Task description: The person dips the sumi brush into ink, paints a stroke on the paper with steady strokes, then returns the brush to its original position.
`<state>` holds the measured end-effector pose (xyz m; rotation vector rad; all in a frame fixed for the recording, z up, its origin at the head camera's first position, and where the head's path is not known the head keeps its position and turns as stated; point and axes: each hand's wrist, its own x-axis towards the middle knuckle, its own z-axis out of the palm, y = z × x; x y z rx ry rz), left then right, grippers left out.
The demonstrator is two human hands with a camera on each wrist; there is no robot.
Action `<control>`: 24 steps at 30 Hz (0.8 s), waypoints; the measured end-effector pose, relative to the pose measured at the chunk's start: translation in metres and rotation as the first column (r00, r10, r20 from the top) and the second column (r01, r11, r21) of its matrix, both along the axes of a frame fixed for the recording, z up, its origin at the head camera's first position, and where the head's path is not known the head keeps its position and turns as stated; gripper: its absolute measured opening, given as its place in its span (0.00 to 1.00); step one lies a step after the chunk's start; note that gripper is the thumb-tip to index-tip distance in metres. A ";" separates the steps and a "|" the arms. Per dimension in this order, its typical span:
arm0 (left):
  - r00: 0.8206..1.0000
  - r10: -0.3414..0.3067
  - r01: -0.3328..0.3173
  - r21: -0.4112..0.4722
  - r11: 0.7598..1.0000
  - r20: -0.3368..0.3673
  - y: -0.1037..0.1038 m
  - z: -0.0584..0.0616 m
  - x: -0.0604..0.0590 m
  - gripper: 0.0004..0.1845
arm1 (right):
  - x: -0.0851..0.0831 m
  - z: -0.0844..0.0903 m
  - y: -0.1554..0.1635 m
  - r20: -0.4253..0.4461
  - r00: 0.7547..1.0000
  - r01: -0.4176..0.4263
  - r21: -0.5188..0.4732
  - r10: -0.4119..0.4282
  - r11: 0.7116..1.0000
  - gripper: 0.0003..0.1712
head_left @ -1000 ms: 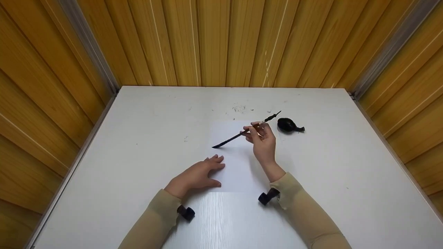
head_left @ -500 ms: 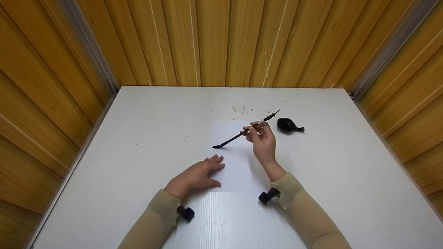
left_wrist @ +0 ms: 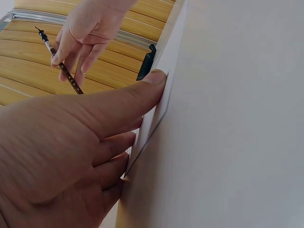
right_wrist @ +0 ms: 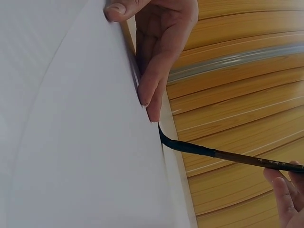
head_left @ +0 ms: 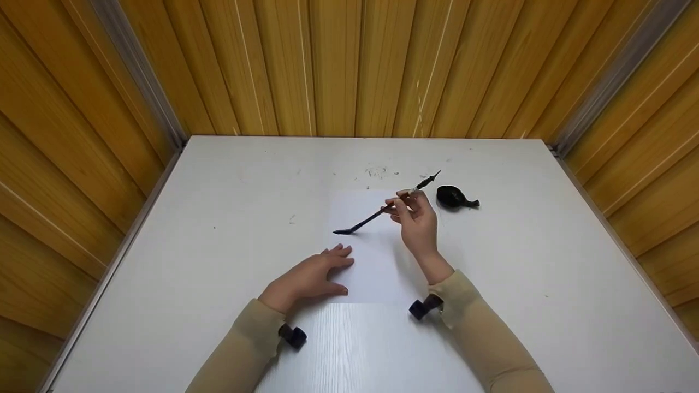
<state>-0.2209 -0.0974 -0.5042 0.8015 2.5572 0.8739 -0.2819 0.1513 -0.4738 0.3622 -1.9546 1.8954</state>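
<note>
My right hand (head_left: 416, 218) pinches the brown shaft of a long ink brush (head_left: 377, 214) near its upper end. The brush slants down to the left, and its black tip (head_left: 339, 231) bends against a white sheet of paper (head_left: 377, 267) on the table. My left hand (head_left: 312, 274) lies flat, fingers spread, on the sheet's lower left part. In the left wrist view the left hand (left_wrist: 71, 156) presses the paper (left_wrist: 156, 109), with the right hand (left_wrist: 88, 28) and brush (left_wrist: 61, 66) beyond. The right wrist view shows the curved black brush (right_wrist: 213, 152) tip on the paper beside the left hand (right_wrist: 156, 52).
A small black ink dish (head_left: 453, 196) with a short handle sits just right of the brush's top end. The white table (head_left: 218, 218) has faint ink specks (head_left: 377, 172) near the back. Yellow wood-panel walls (head_left: 349, 65) close it in on three sides.
The right hand has shifted slightly up and right, lifting the brush's top end a little. The tip stays on the same spot of the paper. The left hand has not moved.
</note>
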 end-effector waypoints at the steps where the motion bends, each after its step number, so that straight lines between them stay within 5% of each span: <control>1: 1.000 -0.003 0.003 -0.001 1.000 -0.001 0.000 0.000 0.000 0.36 | 0.000 0.000 0.000 0.000 1.000 0.001 0.000 -0.001 1.000 0.13; 24: 1.000 -0.007 0.007 0.007 1.000 -0.004 0.000 -0.001 -0.002 0.35 | 0.000 0.011 0.011 -0.019 1.000 0.015 0.096 -0.013 0.995 0.12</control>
